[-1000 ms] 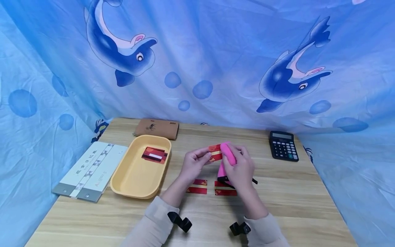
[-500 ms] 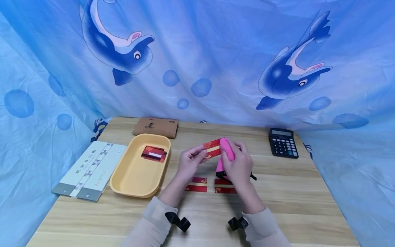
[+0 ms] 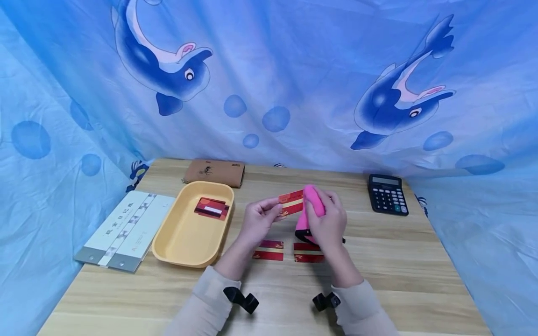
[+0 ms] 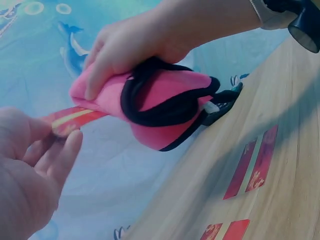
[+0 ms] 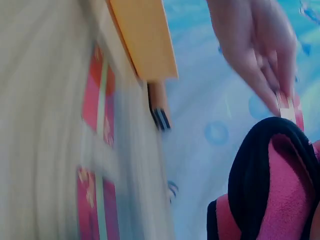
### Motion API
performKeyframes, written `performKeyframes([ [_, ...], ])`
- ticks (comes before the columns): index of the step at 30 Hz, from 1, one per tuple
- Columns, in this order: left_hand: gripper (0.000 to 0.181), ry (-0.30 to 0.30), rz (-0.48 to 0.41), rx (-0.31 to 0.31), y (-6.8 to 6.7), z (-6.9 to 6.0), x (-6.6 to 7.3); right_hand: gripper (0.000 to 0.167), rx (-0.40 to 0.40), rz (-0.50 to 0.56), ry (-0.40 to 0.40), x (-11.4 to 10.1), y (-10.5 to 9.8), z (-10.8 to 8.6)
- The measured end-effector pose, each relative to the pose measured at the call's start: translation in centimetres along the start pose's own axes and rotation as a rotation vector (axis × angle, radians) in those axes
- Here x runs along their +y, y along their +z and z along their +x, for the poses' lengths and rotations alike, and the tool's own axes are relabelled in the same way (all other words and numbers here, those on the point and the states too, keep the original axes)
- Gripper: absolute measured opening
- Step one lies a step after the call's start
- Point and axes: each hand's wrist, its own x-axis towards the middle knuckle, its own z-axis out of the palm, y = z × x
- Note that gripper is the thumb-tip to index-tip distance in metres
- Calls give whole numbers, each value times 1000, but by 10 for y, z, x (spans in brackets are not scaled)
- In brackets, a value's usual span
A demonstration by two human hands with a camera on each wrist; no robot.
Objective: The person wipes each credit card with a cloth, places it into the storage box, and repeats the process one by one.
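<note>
Above the table, the left hand [image 3: 257,221] pinches the left end of a red card [image 3: 291,203] with a pale yellow stripe. The right hand [image 3: 329,219] grips a bright pink cloth item [image 3: 313,205] with black edging, which meets the card's right end. In the left wrist view the pink cloth [image 4: 170,95] hangs folded with its black-edged opening facing the camera, and the card [image 4: 75,119] runs up to its far end. Two similar cards, a left one [image 3: 269,250] and a right one [image 3: 308,252], lie side by side on the table below the hands.
A yellow tray [image 3: 191,233] at the left holds red cards [image 3: 211,208]. Left of it lies a white and grey booklet [image 3: 126,228]; behind it is a brown wallet [image 3: 215,173]. A black calculator [image 3: 387,195] lies at the back right of the wooden table [image 3: 403,280].
Compared with a second ago, the left hand and card sit slightly further left, and more of the card shows beside the pink cloth. The cloth has tilted a little in the right hand.
</note>
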Motion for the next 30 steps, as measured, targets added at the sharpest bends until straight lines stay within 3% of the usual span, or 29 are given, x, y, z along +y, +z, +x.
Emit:
performKeyframes([
  [6, 35, -43, -16, 165, -6, 0, 1, 40, -69, 57, 134, 16, -8, 1],
  [10, 22, -29, -55, 221, -7, 4, -1, 42, -92, 77, 207, 21, -12, 0],
  [13, 9, -22, -17, 228, -7, 5, -2, 43, -111, 81, 238, 22, -14, -1],
  [16, 10, -40, 24, 242, -8, 4, -2, 43, -130, 84, 262, 23, -15, -2],
  [25, 60, -59, 40, 222, -8, -2, -3, 44, -155, 77, 279, 26, -16, -8],
  [27, 59, -52, 15, 214, -8, -2, -3, 44, -156, 75, 278, 27, -16, -9],
  [30, 41, -14, -132, 154, -8, -1, -3, 44, -152, 75, 283, 28, -16, -9],
])
